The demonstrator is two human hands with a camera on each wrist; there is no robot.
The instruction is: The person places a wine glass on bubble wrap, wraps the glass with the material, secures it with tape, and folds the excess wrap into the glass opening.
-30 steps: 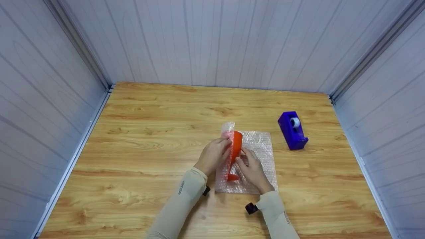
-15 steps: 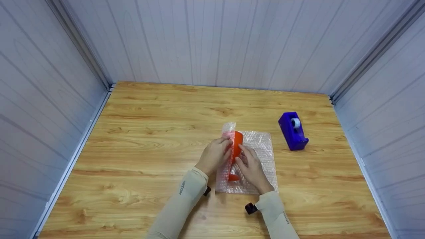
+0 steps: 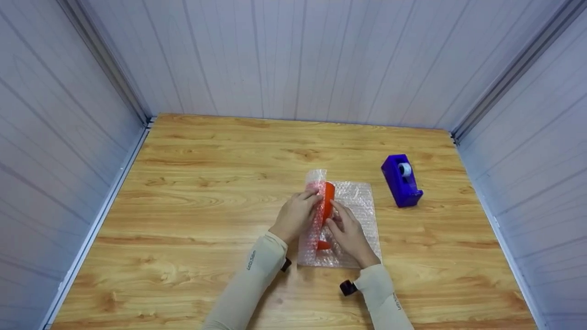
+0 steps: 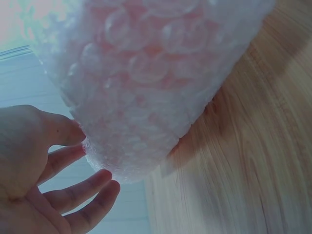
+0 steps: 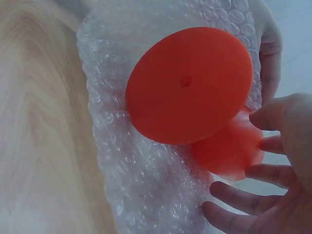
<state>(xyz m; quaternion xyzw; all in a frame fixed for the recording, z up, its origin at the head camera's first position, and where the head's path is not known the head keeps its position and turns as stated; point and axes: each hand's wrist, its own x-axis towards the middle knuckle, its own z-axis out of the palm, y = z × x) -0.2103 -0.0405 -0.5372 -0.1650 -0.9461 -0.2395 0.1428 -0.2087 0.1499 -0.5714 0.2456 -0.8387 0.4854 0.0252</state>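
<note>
Wood-grain tabletop (image 3: 206,183). Left hand (image 3: 296,215), thumb and fingers curved, holds folded bubble wrap (image 3: 360,201), apparently to keep it against a red-orange goblet (image 3: 330,195) lying at five o'clock from centre. Right hand (image 3: 349,231), half-open, rests fingertips on the bowl, likely for steadiness. Purple-blue tape dispenser (image 3: 398,187): the goblet's two o'clock. Stem mostly hidden.

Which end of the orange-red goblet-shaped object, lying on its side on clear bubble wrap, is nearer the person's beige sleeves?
The flat, disc-shaped orange-red base; the other end, a curved orange-red bowl, lies farther away.
</note>
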